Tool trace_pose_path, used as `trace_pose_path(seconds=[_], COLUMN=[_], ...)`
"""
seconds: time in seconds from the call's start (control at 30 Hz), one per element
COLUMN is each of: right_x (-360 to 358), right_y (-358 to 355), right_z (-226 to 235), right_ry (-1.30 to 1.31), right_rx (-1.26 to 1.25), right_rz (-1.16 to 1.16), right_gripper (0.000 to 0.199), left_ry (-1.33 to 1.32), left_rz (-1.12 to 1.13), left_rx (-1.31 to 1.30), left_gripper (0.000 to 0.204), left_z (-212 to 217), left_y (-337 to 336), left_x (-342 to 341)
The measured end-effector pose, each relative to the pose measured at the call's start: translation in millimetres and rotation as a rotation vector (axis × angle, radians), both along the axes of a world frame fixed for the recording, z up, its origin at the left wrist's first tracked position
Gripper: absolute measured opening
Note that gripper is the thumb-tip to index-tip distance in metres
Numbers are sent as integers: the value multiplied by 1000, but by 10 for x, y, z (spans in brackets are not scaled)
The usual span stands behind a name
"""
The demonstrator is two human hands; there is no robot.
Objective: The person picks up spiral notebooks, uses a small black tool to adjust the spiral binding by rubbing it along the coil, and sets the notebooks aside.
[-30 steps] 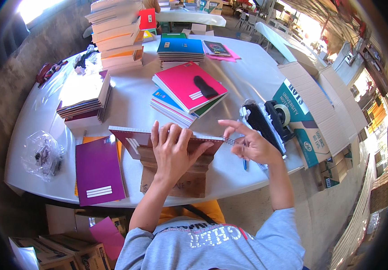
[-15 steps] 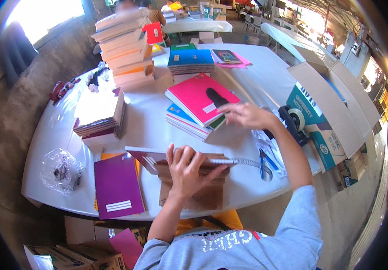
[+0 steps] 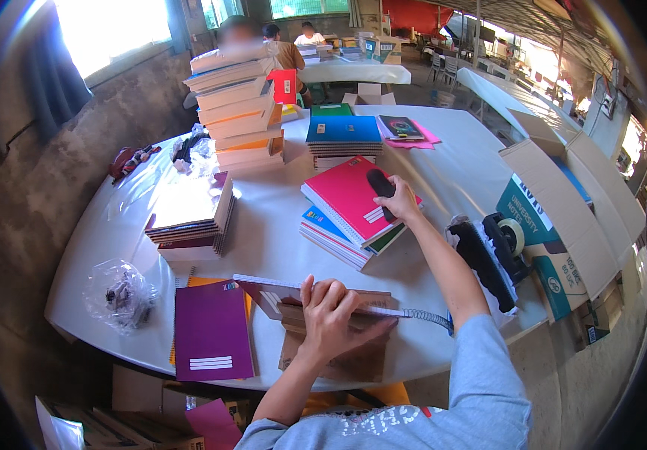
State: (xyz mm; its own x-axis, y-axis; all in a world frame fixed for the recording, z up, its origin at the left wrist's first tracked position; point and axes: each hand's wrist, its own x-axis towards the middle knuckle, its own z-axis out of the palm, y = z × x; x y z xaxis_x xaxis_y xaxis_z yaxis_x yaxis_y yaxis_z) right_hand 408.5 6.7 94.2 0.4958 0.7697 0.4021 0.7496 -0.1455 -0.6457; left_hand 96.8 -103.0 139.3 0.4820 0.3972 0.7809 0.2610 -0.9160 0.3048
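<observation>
My left hand (image 3: 329, 319) grips a spiral notebook (image 3: 267, 296), held on edge with its spine up. A loose end of the coil (image 3: 425, 316) sticks out of the spine to the right. Below the notebook is a brown cardboard-like block (image 3: 342, 366). My right hand (image 3: 398, 199) is closed around a black oblong object (image 3: 378, 184), whose kind I cannot make out. That object is over a pink notebook (image 3: 338, 187), on top of a small stack of notebooks (image 3: 335, 238). A purple notebook (image 3: 215, 326) lies flat left of my left hand.
On the left stand a notebook stack (image 3: 188, 214) and a crumpled clear plastic bag (image 3: 119, 296). Farther back are a tall notebook pile (image 3: 237, 112) and blue notebooks (image 3: 344, 131). A tape dispenser (image 3: 507, 244) and an open carton (image 3: 556, 225) are at the right. People sit beyond.
My right hand has reached the black object on the pink notebook and closed on it. My left hand still holds the notebook on edge. The view has tilted up.
</observation>
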Motion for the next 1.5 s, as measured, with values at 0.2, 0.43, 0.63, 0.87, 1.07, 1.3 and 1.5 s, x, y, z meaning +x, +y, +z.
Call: trace_pose_path(seconds=[0.2,0.43,0.63,0.87,1.07,1.3,1.5], right_x=[-783,-1100,-916,-1237,-1347,-1282,-1334], right_y=[-1332,-2078,-1925,-2075,-2213,-2382,-2469], right_z=[327,267,596,295,518,467,480], right_ry=[1089,1152,542,930,691,556,775], right_rx=[526,439,249,351,539,357,393], right_rz=[599,1141,1414,1232,1069,781,905], right_gripper=[28,14,26,27,22,14,15], left_ry=[31,-31,-41,-116,-124,-77,-38], left_rz=[73,106,110,-34,-133,-90,-49], left_rx=[-33,4,4,-82,-64,-68,-55], left_gripper=[52,56,54,50,52,50,55], left_z=[105,-45,-36,-40,-4,74,47], left_y=[-59,-105,-114,-68,-136,-177,-196], left_x=[9,7,-16,-110,-120,-130,-105])
